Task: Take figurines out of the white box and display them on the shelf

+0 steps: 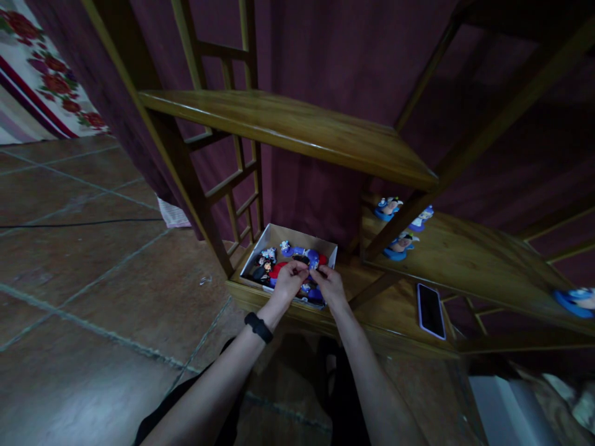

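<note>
A shallow white cardboard box (268,238) sits on the low wooden shelf, holding several small toy figurines (268,254) in blue, purple, red and black. Both hands are over its front part with their fingertips nearly meeting. My left hand (292,280), with a black band on the wrist, is closed in a pinch. Close beside it, my right hand (329,286) is pinched as well. A blue-purple figurine (313,259) shows right at the fingertips of both hands; its lower part is hidden by the fingers.
Several blue-based figurines (398,246) stand on the raised shelf (483,260) at the right. A phone (431,311) lies on the lower shelf. Overhead, a wooden shelf board (288,127) crosses above the box. Lattice bars (232,183) and a slanting post (179,148) rise at the left.
</note>
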Action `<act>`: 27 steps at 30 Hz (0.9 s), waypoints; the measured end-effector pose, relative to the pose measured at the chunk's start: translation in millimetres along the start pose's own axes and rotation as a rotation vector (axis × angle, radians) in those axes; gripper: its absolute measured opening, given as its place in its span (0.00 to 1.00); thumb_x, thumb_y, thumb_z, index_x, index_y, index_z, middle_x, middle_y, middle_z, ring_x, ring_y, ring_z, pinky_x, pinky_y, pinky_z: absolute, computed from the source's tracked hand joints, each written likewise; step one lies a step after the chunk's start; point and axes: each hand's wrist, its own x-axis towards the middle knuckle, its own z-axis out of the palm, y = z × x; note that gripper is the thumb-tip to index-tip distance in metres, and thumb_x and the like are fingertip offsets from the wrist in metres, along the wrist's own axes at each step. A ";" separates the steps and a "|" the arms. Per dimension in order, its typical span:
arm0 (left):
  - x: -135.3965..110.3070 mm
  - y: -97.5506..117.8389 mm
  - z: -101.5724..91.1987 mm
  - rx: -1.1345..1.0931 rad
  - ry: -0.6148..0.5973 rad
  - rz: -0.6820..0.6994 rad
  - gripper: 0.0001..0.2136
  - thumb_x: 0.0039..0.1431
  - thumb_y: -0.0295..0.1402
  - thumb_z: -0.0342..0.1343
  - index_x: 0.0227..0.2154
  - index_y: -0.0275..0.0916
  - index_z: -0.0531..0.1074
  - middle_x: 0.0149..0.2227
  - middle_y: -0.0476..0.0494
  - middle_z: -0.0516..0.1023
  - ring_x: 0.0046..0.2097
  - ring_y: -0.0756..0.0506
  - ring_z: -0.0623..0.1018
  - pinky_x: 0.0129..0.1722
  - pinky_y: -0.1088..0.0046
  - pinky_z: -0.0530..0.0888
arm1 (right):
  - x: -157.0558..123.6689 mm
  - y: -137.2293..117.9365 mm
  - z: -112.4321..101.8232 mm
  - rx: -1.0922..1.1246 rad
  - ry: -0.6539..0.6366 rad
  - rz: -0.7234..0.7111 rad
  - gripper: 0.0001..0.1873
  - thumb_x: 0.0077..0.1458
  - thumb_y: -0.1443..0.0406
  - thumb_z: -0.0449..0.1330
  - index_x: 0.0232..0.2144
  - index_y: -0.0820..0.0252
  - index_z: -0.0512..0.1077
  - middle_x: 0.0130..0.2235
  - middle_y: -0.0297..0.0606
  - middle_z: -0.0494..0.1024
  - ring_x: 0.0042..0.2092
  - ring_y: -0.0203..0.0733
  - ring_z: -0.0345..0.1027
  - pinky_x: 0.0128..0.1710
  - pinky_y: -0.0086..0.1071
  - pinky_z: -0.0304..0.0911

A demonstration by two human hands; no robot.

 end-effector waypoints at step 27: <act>-6.0 2.2 4.2 0.463 -0.025 0.420 0.18 0.48 0.22 0.54 0.43 0.40 0.73 0.45 0.40 0.74 0.49 0.42 0.72 0.53 0.65 0.65 | -1.7 -6.4 0.3 0.208 0.164 0.066 0.16 0.45 0.56 0.59 0.35 0.58 0.75 0.36 0.36 0.78 0.39 0.42 0.71 0.41 0.35 0.67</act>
